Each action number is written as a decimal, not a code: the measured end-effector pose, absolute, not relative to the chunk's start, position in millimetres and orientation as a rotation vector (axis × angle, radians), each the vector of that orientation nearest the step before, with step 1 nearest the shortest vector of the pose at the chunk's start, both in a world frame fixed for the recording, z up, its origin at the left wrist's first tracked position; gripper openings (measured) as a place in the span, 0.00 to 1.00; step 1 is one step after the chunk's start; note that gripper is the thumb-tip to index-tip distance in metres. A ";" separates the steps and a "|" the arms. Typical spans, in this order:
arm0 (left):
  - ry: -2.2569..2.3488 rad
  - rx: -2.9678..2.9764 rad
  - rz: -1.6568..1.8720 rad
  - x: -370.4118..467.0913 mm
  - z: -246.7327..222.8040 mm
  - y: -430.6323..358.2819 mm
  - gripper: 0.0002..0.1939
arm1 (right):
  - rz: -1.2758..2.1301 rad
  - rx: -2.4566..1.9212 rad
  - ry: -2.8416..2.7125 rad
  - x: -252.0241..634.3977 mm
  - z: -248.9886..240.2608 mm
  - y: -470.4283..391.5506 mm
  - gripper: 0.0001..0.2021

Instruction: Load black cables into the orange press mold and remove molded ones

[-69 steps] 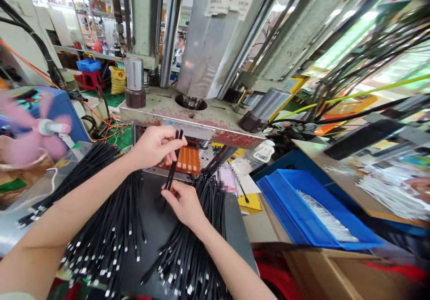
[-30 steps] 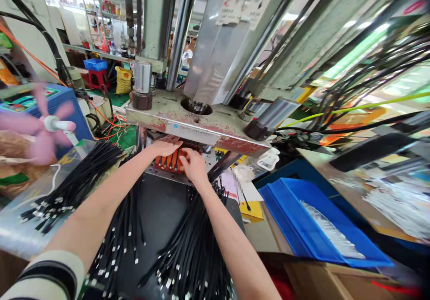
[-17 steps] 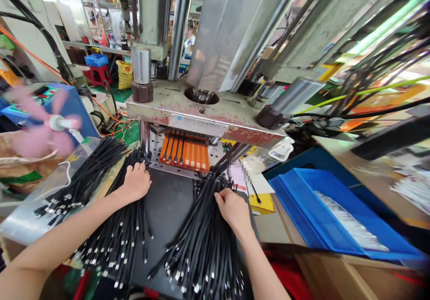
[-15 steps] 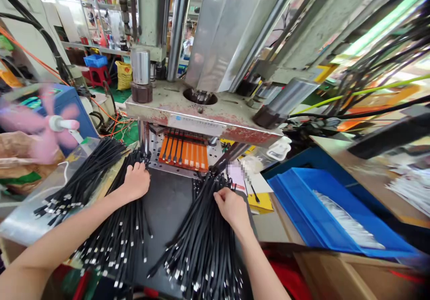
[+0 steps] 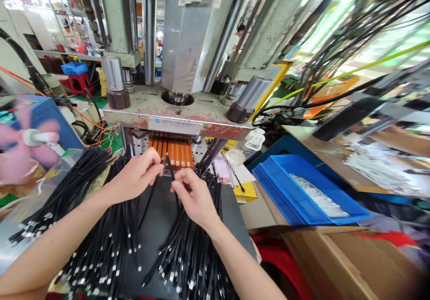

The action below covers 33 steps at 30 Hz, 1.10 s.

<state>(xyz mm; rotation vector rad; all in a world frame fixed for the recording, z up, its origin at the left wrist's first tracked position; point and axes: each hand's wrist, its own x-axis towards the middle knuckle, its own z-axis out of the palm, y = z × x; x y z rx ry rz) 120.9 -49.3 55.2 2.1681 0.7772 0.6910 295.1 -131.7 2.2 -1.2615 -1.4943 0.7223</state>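
Observation:
My left hand (image 5: 143, 174) is pinched around the end of a black flat cable (image 5: 148, 206), just in front of the press opening. Close beside it, my right hand (image 5: 193, 194) grips a second black cable (image 5: 170, 167), its tip pointing up toward the orange fixture (image 5: 180, 151). Several black cables lie in the slots on the fixture's left side, partly hidden by my left hand. Below my left forearm spreads one bundle of black cables with pale metal ends (image 5: 110, 246). Another such bundle (image 5: 195, 255) lies under my right hand.
The press plate (image 5: 208, 127) spans over the fixture, with thick guide posts above it. A third cable bundle (image 5: 74, 179) lies at left, near a spinning pink fan (image 5: 32, 137). Blue trays (image 5: 268, 183) and a cardboard box (image 5: 336, 264) stand at right.
Both hands have come off the bundles and moved inward to the fixture front, each now with a cable. The view has swung to the right.

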 end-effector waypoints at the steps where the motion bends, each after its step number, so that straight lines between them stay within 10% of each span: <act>1: 0.729 2.121 0.702 126.0 60.1 -49.1 0.07 | 0.722 -1.235 -1.465 292.7 3.2 -128.3 0.04; 24: 0.387 2.361 1.305 185.3 71.3 0.3 0.12 | 0.348 -1.564 -1.504 349.2 -31.4 -13.0 0.08; 33: 0.489 3.050 0.240 156.6 -33.8 11.8 0.26 | 0.437 -1.606 -1.615 356.2 -25.4 1.1 0.06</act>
